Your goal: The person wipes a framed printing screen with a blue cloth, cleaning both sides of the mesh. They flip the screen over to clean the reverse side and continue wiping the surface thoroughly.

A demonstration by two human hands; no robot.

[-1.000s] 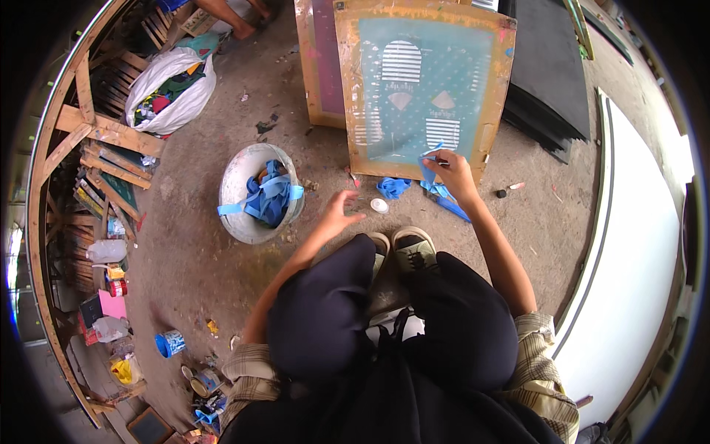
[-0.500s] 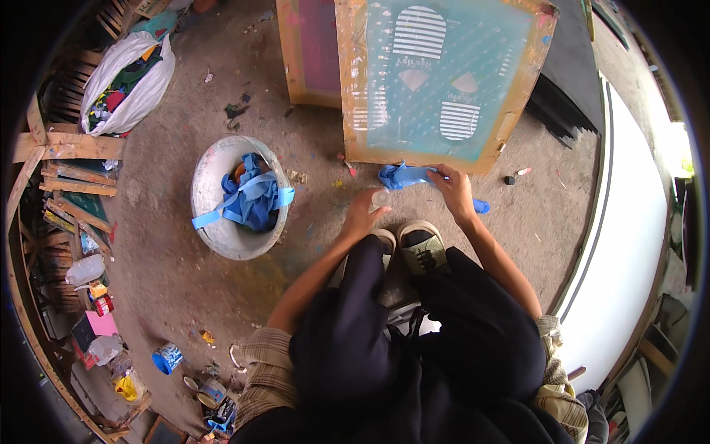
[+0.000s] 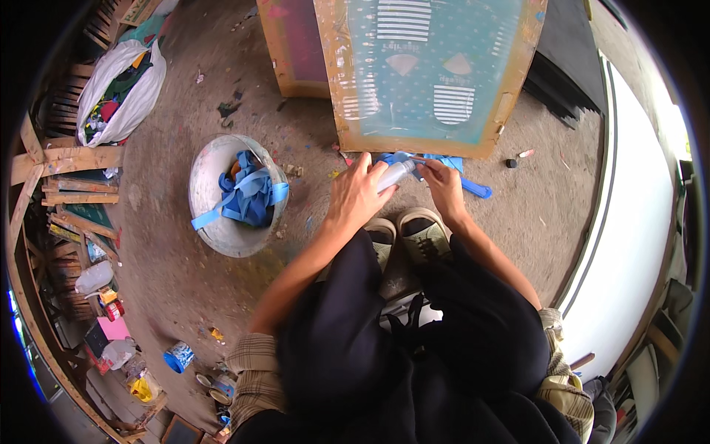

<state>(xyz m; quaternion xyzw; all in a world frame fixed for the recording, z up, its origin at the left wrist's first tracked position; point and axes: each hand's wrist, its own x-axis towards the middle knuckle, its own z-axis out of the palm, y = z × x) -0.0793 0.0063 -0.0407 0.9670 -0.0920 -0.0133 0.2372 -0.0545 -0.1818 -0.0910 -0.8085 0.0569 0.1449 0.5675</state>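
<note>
My left hand (image 3: 360, 190) is closed around a small translucent plastic bottle (image 3: 394, 175), tilted so its narrow end points up and to the right. At that end, the fingers of my right hand (image 3: 441, 185) are drawn together in a pinch; what they grip is too small to make out. A blue cloth strip (image 3: 477, 189) lies on the ground just beyond and beside my right hand, partly hidden by my fingers. Behind it leans a wood-framed printing screen (image 3: 414, 145) with teal mesh and white striped shapes.
To the left stands a paint-stained bucket (image 3: 211, 235) with blue strips inside. A second framed screen (image 3: 292, 52) leans behind the first. A white sack (image 3: 140, 103) of scraps, wooden pieces (image 3: 81, 198) and a blue-white can (image 3: 178, 357) line the left. A white board (image 3: 629, 259) lies right.
My left hand has turned the bottle sideways and brought it toward my right hand. My right hand has come off the blue strip and closed in beside the bottle's narrow end.
</note>
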